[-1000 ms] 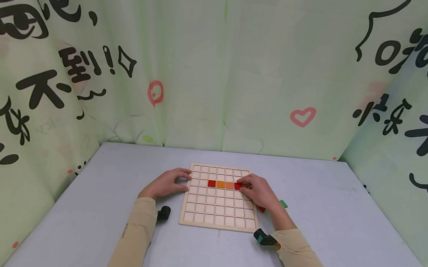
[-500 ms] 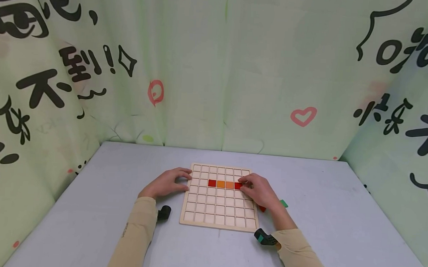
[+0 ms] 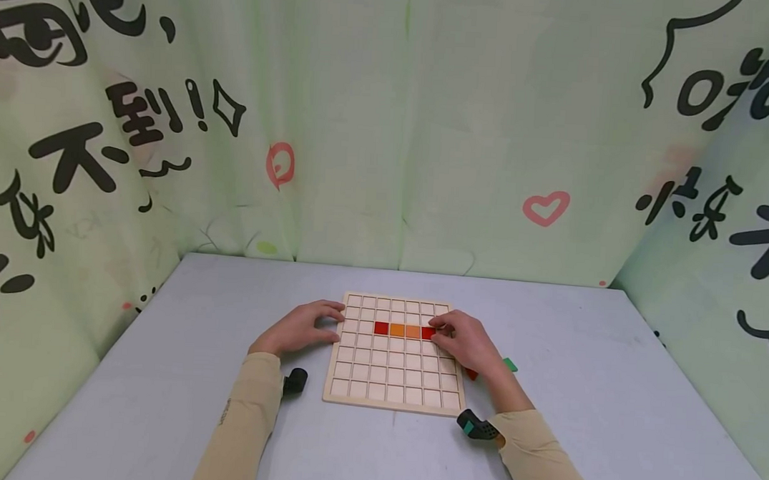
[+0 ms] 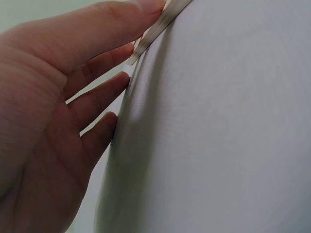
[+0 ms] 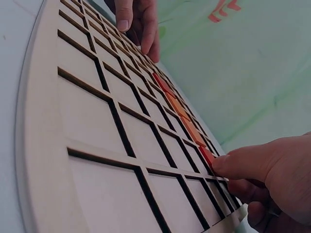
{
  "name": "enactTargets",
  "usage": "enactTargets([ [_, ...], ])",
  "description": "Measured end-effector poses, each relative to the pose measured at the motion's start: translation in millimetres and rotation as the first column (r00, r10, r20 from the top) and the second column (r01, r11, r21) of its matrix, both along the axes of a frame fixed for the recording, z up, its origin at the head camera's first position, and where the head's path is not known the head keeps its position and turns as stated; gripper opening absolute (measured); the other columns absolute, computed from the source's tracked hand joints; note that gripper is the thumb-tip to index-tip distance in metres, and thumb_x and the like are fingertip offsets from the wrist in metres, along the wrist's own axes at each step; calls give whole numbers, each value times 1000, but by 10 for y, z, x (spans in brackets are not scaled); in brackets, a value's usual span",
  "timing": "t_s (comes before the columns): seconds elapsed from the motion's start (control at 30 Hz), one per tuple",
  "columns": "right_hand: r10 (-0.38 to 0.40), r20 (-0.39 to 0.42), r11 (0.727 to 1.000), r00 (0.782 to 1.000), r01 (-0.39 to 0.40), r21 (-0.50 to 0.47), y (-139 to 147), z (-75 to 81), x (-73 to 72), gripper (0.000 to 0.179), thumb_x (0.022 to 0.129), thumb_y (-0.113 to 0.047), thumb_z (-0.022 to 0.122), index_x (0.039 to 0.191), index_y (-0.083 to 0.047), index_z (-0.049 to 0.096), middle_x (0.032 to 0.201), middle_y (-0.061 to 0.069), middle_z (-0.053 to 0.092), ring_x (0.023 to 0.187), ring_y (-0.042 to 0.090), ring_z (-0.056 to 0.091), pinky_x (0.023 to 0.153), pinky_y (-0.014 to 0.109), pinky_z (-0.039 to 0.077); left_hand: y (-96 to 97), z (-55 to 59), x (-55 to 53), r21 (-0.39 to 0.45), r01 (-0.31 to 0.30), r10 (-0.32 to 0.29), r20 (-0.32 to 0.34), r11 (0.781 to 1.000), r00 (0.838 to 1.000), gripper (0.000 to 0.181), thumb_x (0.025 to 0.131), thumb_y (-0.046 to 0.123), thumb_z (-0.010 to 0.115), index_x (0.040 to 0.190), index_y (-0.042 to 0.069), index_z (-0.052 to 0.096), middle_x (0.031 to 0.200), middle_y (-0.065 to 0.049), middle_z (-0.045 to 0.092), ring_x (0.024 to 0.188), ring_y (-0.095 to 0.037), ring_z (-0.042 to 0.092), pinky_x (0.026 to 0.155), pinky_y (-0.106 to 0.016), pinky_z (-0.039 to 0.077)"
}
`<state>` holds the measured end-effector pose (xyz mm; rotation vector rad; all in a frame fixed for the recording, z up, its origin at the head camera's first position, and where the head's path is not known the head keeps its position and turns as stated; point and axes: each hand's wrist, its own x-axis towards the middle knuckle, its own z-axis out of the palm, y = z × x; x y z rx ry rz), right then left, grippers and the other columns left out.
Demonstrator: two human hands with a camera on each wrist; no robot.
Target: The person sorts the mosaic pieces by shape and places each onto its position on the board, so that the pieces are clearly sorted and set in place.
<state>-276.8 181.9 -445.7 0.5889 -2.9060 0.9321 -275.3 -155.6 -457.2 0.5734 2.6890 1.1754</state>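
A square wooden grid board (image 3: 391,408) lies on the table. Across its upper part runs a row of square tiles: a red tile (image 3: 381,329), two orange tiles (image 3: 404,331), and another red tile (image 3: 427,333) at the right end. My right hand (image 3: 467,342) pinches that right-end red tile between thumb and forefinger; in the right wrist view the thumb (image 5: 243,162) lies right at the tile's edge. My left hand (image 3: 300,328) rests at the board's left edge, fingers loosely extended; in the left wrist view the thumb (image 4: 97,31) meets the wooden rim (image 4: 158,29).
Beside the board's right edge, partly behind my right forearm, lie a red piece (image 3: 472,374) and a green piece (image 3: 511,365). The pale table (image 3: 158,416) ends at a printed green curtain (image 3: 349,160), which surrounds it on the back and both sides.
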Motion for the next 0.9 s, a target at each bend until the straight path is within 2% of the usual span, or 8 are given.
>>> enactTargets([
  [0.53,9,8,1000,1000,-9,-11,5,-24,-15,20,88,-5,70,109,-4,71,106,9,65,86,20,58,81,38,52,6,14,6,-2,-2,2,3,1000,1000,33,86,15,76,117,9,68,143,-3,51,138,-27,38,114,-43,32],
  [0.77,-6,10,1000,1000,6,-12,16,-20,-14,22,88,-8,70,109,-5,71,105,8,66,86,19,58,81,37,52,19,11,-3,-9,-15,15,13,1000,1000,33,85,17,76,117,10,68,144,-2,51,139,-28,38,114,-44,32],
  [0.9,-37,40,999,999,38,-21,50,7,-5,25,89,-12,70,113,-6,71,108,7,65,91,21,60,84,40,53,13,7,-3,-4,-9,9,7,1000,1000,33,85,16,76,117,10,68,143,-3,51,139,-28,38,114,-44,32],
])
